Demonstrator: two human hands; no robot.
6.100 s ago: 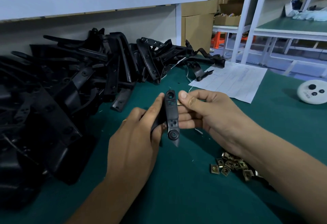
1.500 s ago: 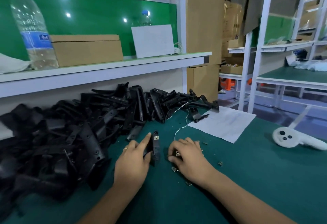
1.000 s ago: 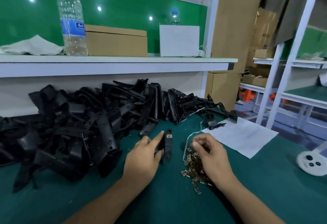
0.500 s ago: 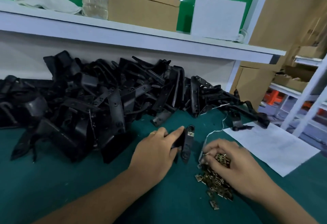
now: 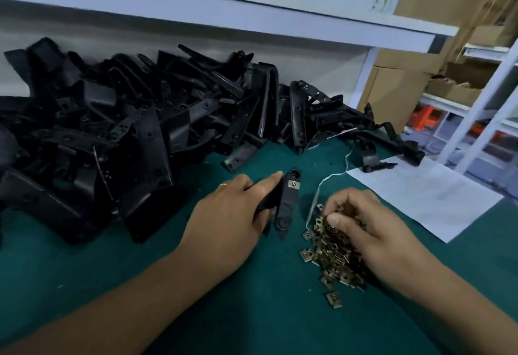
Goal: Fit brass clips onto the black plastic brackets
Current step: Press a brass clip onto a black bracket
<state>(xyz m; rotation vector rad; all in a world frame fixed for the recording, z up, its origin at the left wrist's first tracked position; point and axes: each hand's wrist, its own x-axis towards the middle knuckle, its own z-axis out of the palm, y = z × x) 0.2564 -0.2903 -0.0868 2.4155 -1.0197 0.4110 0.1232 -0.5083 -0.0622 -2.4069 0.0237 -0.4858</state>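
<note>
The left hand grips one bracket, fingers curled round its edge, propping it on its pointed lower end against the green table. Held upright like that, its flat face is turned toward the other hand, which looks like the reason for the grip: the mounting spots stay exposed and steady. One brass clip already sits near the top of that face, so this bracket seems partly done.

Over to the right hand, curled down into the heap of clips that lies just beside the bracket. Thumb and fingertips are closing among the loose pieces; whether one clip is actually pinched yet cannot be told, the fingers hide it. The heap is kept close to the work, a short reach from pick to fit.

Behind, the big pile of brackets is banked against the wall under the shelf, within the left hand's reach. A sheet of paper lies off to the right, with a white string trailing from it toward the clips.

Next call, judging from this: lift a clip clear and slide it onto a free spot lower down the bracket.
</note>
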